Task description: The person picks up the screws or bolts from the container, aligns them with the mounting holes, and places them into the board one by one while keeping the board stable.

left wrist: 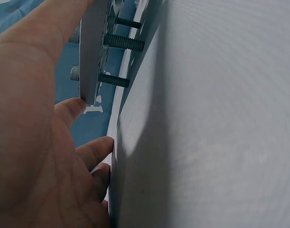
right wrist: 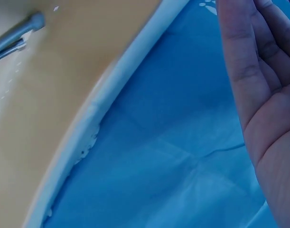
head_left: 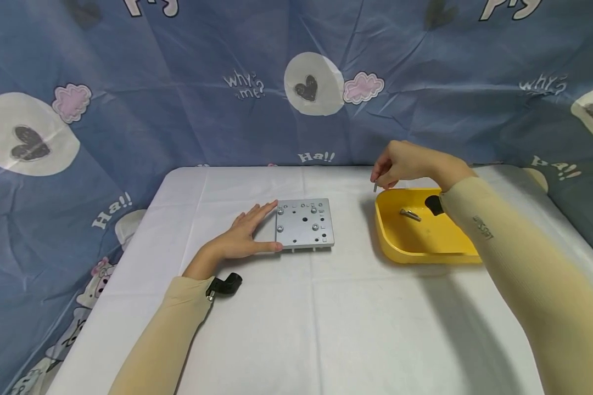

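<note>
While the right hand [head_left: 405,163] pinched a thin metal pin [head_left: 375,187], lower end down, at the far left corner of the yellow tray [head_left: 425,258], the left hand [head_left: 244,236] lay spread against the left edge of a metal plate [head_left: 301,237]. The pin's upper end was hidden by the fingers, so I could not tell whether it had a head. The left hand was not wrapped round anything: its thumb touched the plate's near left corner and its forefinger the far left one, apparently to steady it.

Further out, the plate sat toward the far edge of the table [head_left: 257,340], left of the tray, with four bolts [head_left: 315,227] set in it, heads on top. Threaded ends stuck out below, and other holes showed bare. Near the table's far right corner, the tray held a small pair of loose bolts [head_left: 410,215] in its left half.

Judging by this, the step in hand was fetching one more piece for the plate. The next move seemed to call for carrying the pin leftward, holding it upright over a free hole and lowering it straight, with the plate held from sliding
</note>
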The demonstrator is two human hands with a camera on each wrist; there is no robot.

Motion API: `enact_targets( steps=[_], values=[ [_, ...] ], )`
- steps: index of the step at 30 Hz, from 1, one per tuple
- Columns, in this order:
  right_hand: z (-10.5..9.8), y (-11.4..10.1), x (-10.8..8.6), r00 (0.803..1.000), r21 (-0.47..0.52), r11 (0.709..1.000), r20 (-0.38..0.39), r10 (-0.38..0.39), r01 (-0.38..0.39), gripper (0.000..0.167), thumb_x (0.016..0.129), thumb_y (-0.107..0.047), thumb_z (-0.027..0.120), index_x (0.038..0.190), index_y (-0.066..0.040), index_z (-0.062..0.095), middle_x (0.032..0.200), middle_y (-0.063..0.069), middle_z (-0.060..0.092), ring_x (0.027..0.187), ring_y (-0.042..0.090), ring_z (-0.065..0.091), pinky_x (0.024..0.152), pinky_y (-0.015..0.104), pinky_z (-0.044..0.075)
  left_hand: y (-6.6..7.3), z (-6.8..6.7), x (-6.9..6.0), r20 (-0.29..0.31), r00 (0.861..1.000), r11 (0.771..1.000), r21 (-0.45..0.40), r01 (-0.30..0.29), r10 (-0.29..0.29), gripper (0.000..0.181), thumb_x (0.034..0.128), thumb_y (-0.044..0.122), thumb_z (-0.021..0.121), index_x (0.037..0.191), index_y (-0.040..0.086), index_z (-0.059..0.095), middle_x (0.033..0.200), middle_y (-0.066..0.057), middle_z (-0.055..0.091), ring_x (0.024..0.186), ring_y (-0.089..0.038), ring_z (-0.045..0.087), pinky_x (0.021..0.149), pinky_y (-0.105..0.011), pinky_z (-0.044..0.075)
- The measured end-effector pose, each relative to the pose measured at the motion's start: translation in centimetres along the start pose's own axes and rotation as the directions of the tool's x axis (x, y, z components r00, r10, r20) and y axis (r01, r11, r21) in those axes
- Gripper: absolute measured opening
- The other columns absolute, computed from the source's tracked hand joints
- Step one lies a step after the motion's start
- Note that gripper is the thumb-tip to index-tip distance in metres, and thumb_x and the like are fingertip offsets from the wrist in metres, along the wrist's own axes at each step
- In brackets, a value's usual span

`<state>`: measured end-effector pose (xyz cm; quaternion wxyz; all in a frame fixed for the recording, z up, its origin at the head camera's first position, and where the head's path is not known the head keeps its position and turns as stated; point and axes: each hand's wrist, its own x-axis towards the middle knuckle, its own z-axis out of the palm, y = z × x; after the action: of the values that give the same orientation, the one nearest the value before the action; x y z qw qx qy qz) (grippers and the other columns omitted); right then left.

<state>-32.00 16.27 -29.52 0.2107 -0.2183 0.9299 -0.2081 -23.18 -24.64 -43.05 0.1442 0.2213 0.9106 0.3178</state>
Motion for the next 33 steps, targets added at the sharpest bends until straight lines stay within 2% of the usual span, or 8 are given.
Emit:
enact_targets(
  steps=[9,22,33],
  values=[
    [0.5,-1.6,1.7,1.0,-0.006,1.0,-0.007,-0.024,0.024,0.011,0.095,-0.01,0.077,0.103,-0.004,0.082,0.088,0.004,0.08,0.08,0.017,0.075,0.079,0.024,0.064,-0.3,0.2,0.1,0.001,1.0,1.0,-0.002,0.003,-0.003,0.114,0.0892,0.065,0.079,0.175,0.033,0.011,0.183,-0.006,0.012,0.17,-0.037,-0.003,0.134,-0.066,-0.009],
    [1.6,-3.4,4.1,0.998,0.038,0.997,0.006,-0.061,0.061,0.012,0.096,-0.009,0.078,0.105,-0.003,0.082,0.092,0.008,0.081,0.081,0.017,0.077,0.081,0.029,0.066,-0.2,0.1,0.1,0.0,1.0,1.0,-0.002,0.005,-0.005,0.113,0.0905,0.062,0.079,0.175,0.034,0.01,0.183,-0.005,0.012,0.17,-0.035,-0.004,0.135,-0.064,-0.009],
    [2.7,-4.7,5.7,0.999,0.1,0.995,0.027,-0.028,0.025,0.013,0.096,-0.009,0.077,0.107,-0.002,0.081,0.1,0.014,0.081,0.083,0.015,0.077,0.084,0.031,0.066,-0.2,0.1,0.1,0.001,1.0,1.0,0.005,0.009,-0.009,0.112,0.0903,0.062,0.08,0.174,0.037,0.01,0.183,-0.002,0.012,0.171,-0.033,-0.003,0.135,-0.062,-0.009]
  ],
)
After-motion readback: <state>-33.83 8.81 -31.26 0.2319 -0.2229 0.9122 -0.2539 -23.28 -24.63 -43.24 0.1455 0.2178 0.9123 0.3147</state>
